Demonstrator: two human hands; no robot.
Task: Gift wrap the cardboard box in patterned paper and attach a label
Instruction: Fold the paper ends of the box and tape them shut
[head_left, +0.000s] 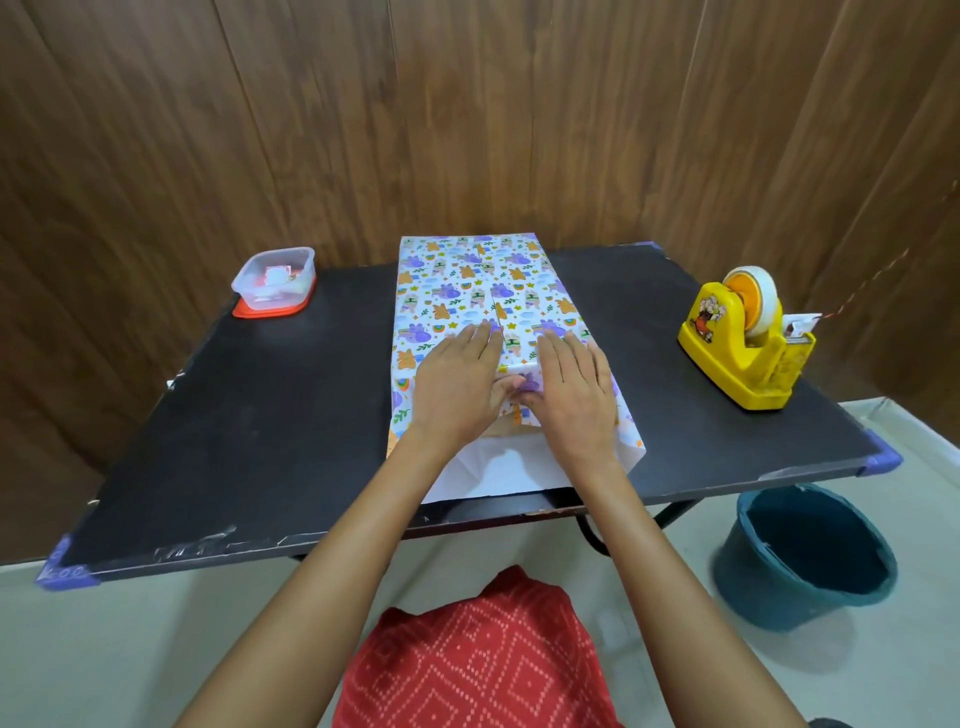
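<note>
The paper-covered box (467, 283) lay down the middle of the table (260, 415), from far edge toward near edge. The left hand (457, 387) and right hand (571, 397) lay flat on its near end, fingers straight, pressing the paper, gripping nothing. A yellow tape dispenser (748, 358) stood by the right edge.

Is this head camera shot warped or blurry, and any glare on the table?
Head view: the wide-angle lens bows the wall panels; a faint sheen lies on the black table by the plastic container, no harsh glare; the left hand, right hand and wrapped box look fairly sharp.
</note>
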